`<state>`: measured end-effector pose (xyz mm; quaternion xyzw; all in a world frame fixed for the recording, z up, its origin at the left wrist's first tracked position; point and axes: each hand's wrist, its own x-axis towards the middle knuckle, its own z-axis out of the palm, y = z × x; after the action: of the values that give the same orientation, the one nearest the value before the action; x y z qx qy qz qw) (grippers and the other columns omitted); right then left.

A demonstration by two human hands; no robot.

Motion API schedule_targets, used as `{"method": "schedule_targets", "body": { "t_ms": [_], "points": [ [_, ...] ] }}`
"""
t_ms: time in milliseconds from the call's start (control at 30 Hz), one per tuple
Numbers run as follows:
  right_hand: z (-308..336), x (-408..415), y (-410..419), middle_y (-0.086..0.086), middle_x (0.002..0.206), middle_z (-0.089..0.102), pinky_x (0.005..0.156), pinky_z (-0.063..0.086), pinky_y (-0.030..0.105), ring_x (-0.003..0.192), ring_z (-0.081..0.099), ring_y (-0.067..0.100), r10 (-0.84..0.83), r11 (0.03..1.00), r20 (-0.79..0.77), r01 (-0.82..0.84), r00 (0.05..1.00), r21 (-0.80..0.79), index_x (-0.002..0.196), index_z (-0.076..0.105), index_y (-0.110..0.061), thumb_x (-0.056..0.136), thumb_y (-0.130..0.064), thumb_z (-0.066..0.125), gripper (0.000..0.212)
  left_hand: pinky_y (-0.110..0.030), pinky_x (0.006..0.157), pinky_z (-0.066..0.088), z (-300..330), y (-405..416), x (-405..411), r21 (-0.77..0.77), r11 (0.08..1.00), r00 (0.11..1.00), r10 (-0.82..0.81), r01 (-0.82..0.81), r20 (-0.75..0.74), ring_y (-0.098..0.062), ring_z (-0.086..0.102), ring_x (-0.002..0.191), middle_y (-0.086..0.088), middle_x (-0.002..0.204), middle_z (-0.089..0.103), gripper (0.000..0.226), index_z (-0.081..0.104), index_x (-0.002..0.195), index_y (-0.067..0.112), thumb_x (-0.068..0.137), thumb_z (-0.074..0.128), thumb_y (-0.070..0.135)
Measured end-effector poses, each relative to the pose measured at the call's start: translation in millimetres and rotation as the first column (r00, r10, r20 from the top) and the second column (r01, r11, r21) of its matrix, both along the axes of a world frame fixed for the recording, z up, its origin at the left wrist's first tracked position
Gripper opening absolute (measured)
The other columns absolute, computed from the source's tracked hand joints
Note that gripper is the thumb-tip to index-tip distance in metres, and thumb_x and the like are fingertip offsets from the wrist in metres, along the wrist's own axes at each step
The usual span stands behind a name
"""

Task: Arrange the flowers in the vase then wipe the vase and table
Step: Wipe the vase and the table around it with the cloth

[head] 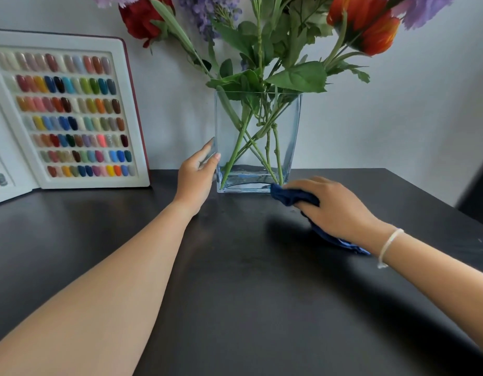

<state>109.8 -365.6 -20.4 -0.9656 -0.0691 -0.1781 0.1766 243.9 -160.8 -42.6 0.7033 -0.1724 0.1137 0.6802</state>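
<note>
Bare forearms reach out over the dark matte table [234, 294]. Left hand [197, 176] cups the left wall of the clear rectangular glass vase [258, 142], fingers half-open against the glass, probably to steady it. Right hand [333, 207] is closed on a crumpled dark blue cloth [291, 198], pressing it to the tabletop at the vase's front right corner. Mixed red, orange and purple flowers [262, 50] already stand inside, stems crossing, so wiping seems to be underway. An open nail-colour sample book [69, 115] leans against the wall on the left.
</note>
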Motion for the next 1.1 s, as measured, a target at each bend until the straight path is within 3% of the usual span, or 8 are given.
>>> {"method": "schedule_targets", "body": {
  "t_ms": [100, 233, 400, 800, 967, 1100],
  "points": [
    [-2, 30, 20, 0.001, 0.121, 0.057, 0.093, 0.042, 0.045, 0.111, 0.053, 0.026, 0.078, 0.992, 0.056, -0.072, 0.995, -0.103, 0.125, 0.052, -0.034, 0.086, -0.017, 0.051, 0.042, -0.045, 0.109, 0.038, -1, 0, 1, 0.006, 1.0, 1.0, 0.003, -0.003, -0.009, -0.018, 0.043, 0.133, 0.0, 0.149, 0.04, 0.045, 0.042, 0.137, 0.025, 0.093, 0.05, 0.024],
    [-10, 57, 43, -0.007, 0.134, 0.047, 0.095, 0.03, 0.041, 0.122, 0.042, 0.023, 0.141, 0.936, -0.071, -0.156, 0.988, -0.317, 0.126, 0.048, -0.039, 0.086, -0.021, 0.047, 0.044, -0.043, 0.109, 0.038, -2, 1, 1, 0.015, 1.0, 1.0, 0.001, -0.001, -0.007, -0.017, 0.042, 0.133, 0.001, 0.148, 0.04, 0.045, 0.042, 0.137, 0.025, 0.093, 0.05, 0.024],
    [-9, 65, 39, -0.006, 0.134, 0.046, 0.098, 0.026, 0.041, 0.127, 0.038, 0.021, 0.118, 0.938, -0.197, -0.174, 0.973, -0.298, 0.127, 0.046, -0.043, 0.088, -0.053, 0.031, 0.043, -0.044, 0.109, 0.038, -1, 1, 0, 0.021, 1.0, 1.0, 0.0, 0.0, 0.002, -0.017, 0.041, 0.134, 0.001, 0.149, 0.04, 0.044, 0.041, 0.137, 0.026, 0.093, 0.048, 0.023],
    [-7, 59, 10, 0.001, 0.123, 0.053, 0.09, 0.033, 0.041, 0.116, 0.049, 0.025, -0.009, 0.906, -0.131, -0.047, 0.991, -0.421, 0.126, 0.044, -0.048, 0.091, -0.047, 0.031, 0.037, -0.044, 0.108, 0.04, -2, 3, 0, 0.038, 0.999, 1.0, -0.006, 0.006, 0.002, -0.016, 0.042, 0.134, 0.003, 0.15, 0.038, 0.045, 0.04, 0.138, 0.027, 0.094, 0.047, 0.021],
    [-6, 48, -21, -0.005, 0.093, 0.045, 0.085, 0.035, 0.039, 0.106, 0.054, 0.024, -0.1, 0.906, -0.148, 0.028, 0.984, -0.422, 0.124, 0.045, -0.049, 0.09, -0.048, 0.033, 0.037, -0.047, 0.106, 0.041, -1, 3, 0, 0.04, 0.999, 1.0, -0.007, 0.007, -0.001, -0.02, 0.042, 0.133, 0.0, 0.15, 0.038, 0.045, 0.04, 0.138, 0.025, 0.094, 0.046, 0.02],
    [-7, 40, -48, -0.005, 0.092, 0.045, 0.084, 0.036, 0.038, 0.102, 0.056, 0.025, -0.199, 0.91, -0.142, 0.128, 0.97, -0.395, 0.123, 0.047, -0.048, 0.09, -0.044, 0.035, 0.035, -0.048, 0.106, 0.041, -1, 3, 0, 0.042, 0.999, 1.0, -0.011, 0.011, 0.005, -0.02, 0.042, 0.133, -0.001, 0.149, 0.039, 0.045, 0.039, 0.139, 0.025, 0.095, 0.046, 0.019]
  ]
}}
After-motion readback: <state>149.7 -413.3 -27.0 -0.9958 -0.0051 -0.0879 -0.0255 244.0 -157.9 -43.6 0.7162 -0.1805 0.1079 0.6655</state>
